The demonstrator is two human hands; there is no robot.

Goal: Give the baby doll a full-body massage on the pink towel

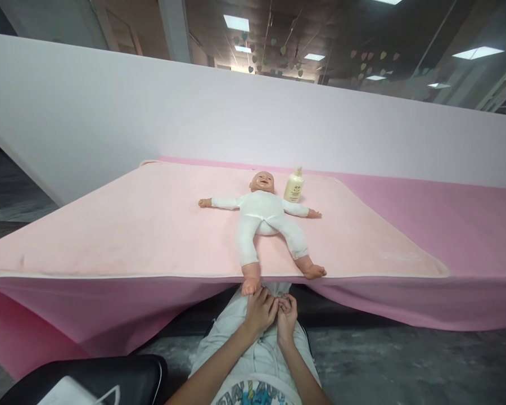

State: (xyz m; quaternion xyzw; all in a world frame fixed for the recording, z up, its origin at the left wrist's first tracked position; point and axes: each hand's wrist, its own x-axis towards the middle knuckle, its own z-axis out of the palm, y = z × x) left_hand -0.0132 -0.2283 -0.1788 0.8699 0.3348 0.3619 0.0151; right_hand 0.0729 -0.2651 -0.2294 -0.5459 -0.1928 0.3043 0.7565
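A baby doll [265, 216] in a white suit lies on its back on a pale pink towel [152, 230], arms spread, feet toward me at the table's front edge. A cream lotion pump bottle [294, 186] stands upright beside the doll's head on the right. Below the table edge, over my lap, my left hand [259, 310] and my right hand [287, 315] are pressed together, fingers curled against each other. They sit just under the doll's left-side foot [250, 287]. Nothing shows between the fingers.
The table is draped with a darker pink cloth [447, 225] that hangs down over the front. A white partition wall [194, 112] stands behind it. A black chair or seat [109, 377] with a white object on it sits at lower left. The floor is grey.
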